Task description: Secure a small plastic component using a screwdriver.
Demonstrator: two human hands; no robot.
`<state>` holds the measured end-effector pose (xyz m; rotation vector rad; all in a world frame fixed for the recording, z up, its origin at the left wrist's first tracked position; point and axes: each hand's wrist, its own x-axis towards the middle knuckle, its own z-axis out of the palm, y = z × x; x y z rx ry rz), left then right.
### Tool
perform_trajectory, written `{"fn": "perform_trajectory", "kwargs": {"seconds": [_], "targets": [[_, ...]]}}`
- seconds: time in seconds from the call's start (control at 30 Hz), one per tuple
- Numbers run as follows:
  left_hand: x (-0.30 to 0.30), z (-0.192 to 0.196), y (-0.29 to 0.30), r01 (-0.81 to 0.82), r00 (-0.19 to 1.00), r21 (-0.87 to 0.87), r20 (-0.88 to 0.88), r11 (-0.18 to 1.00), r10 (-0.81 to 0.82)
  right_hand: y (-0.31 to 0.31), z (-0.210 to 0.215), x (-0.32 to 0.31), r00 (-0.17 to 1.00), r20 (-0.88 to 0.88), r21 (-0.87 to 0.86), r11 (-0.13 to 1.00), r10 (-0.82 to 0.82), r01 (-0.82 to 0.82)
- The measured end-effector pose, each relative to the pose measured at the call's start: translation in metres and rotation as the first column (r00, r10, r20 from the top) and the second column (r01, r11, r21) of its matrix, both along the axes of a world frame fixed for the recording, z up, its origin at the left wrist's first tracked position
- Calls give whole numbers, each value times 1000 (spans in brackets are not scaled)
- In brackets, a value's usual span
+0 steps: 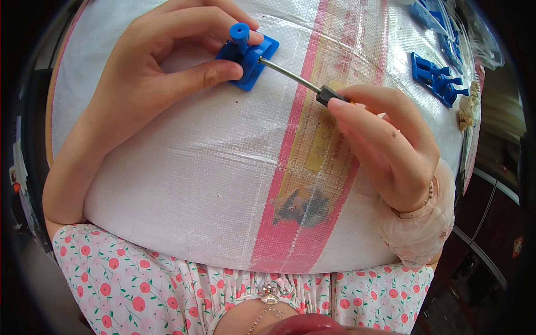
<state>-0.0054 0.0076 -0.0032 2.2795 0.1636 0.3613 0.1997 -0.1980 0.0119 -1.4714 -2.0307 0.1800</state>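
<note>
A small blue plastic bracket (249, 54) with a flat square base and a short round post is pinched between the thumb and fingers of my left hand (167, 61). My right hand (391, 134) is closed round the dark handle of a screwdriver (296, 78). Its metal shaft points left, and the tip meets the side of the blue bracket. Whether a screw sits at that spot is hidden. Most of the handle is covered by my right fingers.
More blue plastic parts (438, 81) lie at the right of the table. Clear plastic bags (480, 33) with blue pieces in them are heaped at the far right. A white woven sheet (184, 184) with a pink and yellow printed band covers the round table.
</note>
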Motion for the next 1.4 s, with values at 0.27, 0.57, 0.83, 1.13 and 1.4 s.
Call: {"fn": "perform_trajectory", "kwargs": {"seconds": [0.27, 0.57, 0.83, 1.13, 1.4], "targets": [[1, 4, -1, 109, 994, -19, 6, 994, -109, -4, 3, 4, 998, -56, -82, 996, 37, -42], [-1, 5, 0, 111, 994, -17, -15, 994, -111, -4, 5, 1, 949, -308, -215, 977, -62, -6], [-4, 4, 1, 119, 993, -32, -8, 992, -119, -5, 20, -5, 703, -550, -601, 798, -451, 42], [-2, 5, 3, 201, 980, -10, 4, 980, -201, 2, 42, -2, 447, -522, -846, 508, -727, -163], [-2, 5, 3, 189, 982, -88, -1, 978, -190, -9, 20, -7, 638, -613, -650, 756, -466, -73]]}}
